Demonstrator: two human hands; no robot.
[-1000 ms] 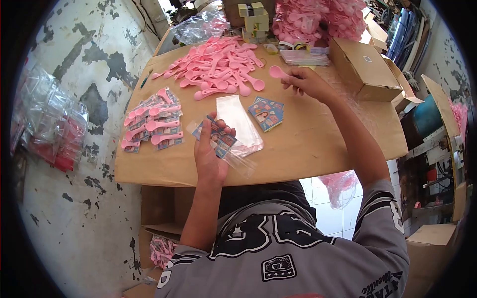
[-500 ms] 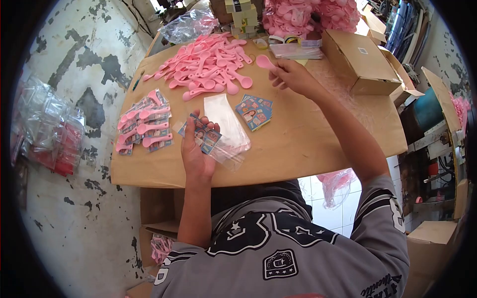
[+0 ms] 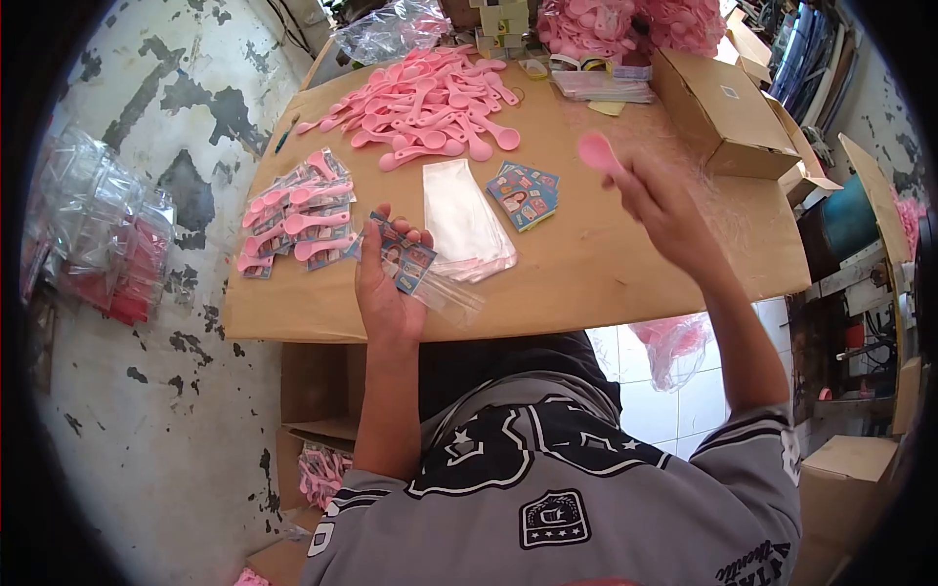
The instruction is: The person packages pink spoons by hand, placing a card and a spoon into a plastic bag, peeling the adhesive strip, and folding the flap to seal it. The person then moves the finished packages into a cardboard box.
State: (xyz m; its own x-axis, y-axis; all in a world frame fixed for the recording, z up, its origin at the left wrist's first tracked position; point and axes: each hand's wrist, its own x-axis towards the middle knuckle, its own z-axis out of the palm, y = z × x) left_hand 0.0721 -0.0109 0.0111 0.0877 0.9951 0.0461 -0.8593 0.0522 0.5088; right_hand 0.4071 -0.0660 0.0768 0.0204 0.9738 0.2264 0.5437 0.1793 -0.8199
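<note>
Two hands work over the bench (image 3: 606,283). Near the front edge, the left hand (image 3: 384,298) grips a clear bag (image 3: 415,269) with a printed card inside, its fingers curled round it. The right hand (image 3: 664,205), raised above the bench's right half, pinches a pink spoon (image 3: 596,152) by its handle. Between them lie a stack of empty bags (image 3: 464,220) and a stack of cards (image 3: 526,193). Loose spoons (image 3: 430,98) are heaped along the far edge, packed spoons (image 3: 293,220) sit by the left edge, and a cardboard box (image 3: 723,112) stands at the far right corner.
</note>
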